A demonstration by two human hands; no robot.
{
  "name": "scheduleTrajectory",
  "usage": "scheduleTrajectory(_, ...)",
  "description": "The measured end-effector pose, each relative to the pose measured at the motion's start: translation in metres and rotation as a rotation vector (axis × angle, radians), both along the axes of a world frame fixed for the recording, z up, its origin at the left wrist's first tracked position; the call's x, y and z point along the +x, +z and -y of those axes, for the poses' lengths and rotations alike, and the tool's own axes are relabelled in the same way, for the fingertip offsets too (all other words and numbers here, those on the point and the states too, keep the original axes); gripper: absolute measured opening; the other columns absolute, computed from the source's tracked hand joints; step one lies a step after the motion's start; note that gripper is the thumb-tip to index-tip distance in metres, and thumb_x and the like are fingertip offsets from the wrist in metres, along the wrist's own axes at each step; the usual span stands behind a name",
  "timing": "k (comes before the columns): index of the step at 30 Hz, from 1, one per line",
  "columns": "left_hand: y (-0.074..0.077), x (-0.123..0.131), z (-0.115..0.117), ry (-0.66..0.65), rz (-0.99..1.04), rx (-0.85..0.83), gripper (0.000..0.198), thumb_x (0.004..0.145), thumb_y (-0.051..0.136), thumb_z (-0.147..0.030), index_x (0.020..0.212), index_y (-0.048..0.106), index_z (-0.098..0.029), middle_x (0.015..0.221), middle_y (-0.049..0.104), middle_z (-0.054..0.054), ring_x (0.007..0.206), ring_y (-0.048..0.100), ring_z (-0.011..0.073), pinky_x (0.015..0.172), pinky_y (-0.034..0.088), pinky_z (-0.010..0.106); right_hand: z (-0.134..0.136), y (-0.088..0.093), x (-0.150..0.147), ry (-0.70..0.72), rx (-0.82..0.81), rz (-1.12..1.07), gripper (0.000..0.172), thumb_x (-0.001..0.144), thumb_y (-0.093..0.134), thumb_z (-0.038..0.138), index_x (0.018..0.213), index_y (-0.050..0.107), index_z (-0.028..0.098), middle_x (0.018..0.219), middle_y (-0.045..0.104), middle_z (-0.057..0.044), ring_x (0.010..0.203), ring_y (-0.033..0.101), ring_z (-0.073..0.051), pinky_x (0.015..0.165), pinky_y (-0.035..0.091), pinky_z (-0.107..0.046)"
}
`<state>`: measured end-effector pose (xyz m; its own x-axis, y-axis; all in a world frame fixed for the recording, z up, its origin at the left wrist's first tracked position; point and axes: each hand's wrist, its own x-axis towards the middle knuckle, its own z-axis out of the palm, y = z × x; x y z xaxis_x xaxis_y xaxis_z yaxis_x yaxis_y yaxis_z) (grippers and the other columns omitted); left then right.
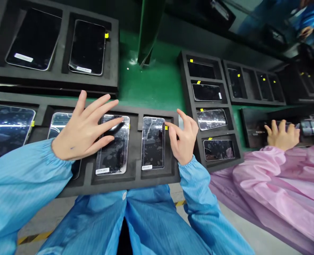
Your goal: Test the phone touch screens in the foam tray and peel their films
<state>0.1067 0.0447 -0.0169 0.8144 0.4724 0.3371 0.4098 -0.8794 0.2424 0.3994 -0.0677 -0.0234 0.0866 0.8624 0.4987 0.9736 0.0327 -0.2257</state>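
Note:
My left hand (89, 127) is spread above a phone screen (113, 152) in the black foam tray (114, 183), with its fingertips over the upper part of the glass. Whether they touch it cannot be told. My right hand (185, 138) is at the right edge of another phone screen (153, 145). Its index fingertip is beside a small yellow tab (166, 128), the other fingers are apart, and no held thing shows. Both screens have a white label at the lower left. Further left, a third screen (60, 122) is partly hidden under my left hand and sleeve.
A second foam tray (111, 81) with larger screens stands behind on the left. Several trays, such as the one (185, 92) holding screens in a column, lie to the right. A co-worker's hand (283, 136) in a pink sleeve is beside them. A dark upright panel (150, 32) rises from the green surface (157, 78).

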Motion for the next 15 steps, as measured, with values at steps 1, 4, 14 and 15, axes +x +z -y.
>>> scheduleTrajectory(1,0.003,0.002,0.001,0.002,-0.021,-0.013,0.046,0.101,0.032,-0.047,0.138,0.051,-0.026,0.166,0.022,0.009,0.154,0.02,0.032,0.123,0.005,0.068,0.0,0.001,0.0,0.0,-0.02,0.007,0.032,0.1,0.046,0.027,0.101,0.078,0.025,0.14,0.058,-0.008,0.124,0.052,-0.027,0.106,0.044,-0.052)
scheduleTrajectory(4,0.009,0.008,0.002,-0.002,-0.111,-0.03,0.046,0.098,0.045,-0.043,0.14,0.05,-0.024,0.166,0.02,0.012,0.154,0.019,0.0352,0.123,0.004,0.069,0.0,0.003,0.0,-0.006,-0.069,-0.001,0.031,0.1,0.047,0.027,0.103,0.077,0.025,0.144,0.055,-0.008,0.126,0.051,-0.028,0.108,0.043,-0.054)
scheduleTrajectory(14,0.005,0.013,0.001,0.024,-0.225,0.013,0.048,0.096,0.051,-0.043,0.141,0.048,-0.029,0.166,0.02,0.01,0.154,0.017,0.0348,0.122,0.007,0.071,-0.002,0.003,-0.002,-0.001,-0.108,-0.009,0.029,0.1,0.048,0.027,0.107,0.076,0.026,0.146,0.054,-0.007,0.126,0.051,-0.029,0.108,0.042,-0.055)
scheduleTrajectory(15,0.006,0.013,0.002,0.026,-0.226,0.01,0.047,0.096,0.05,-0.041,0.141,0.047,-0.03,0.166,0.019,0.009,0.154,0.016,0.0342,0.122,0.006,0.071,-0.002,0.004,-0.002,0.001,-0.111,-0.005,0.029,0.1,0.048,0.028,0.107,0.076,0.026,0.146,0.054,-0.008,0.126,0.051,-0.029,0.108,0.041,-0.055)
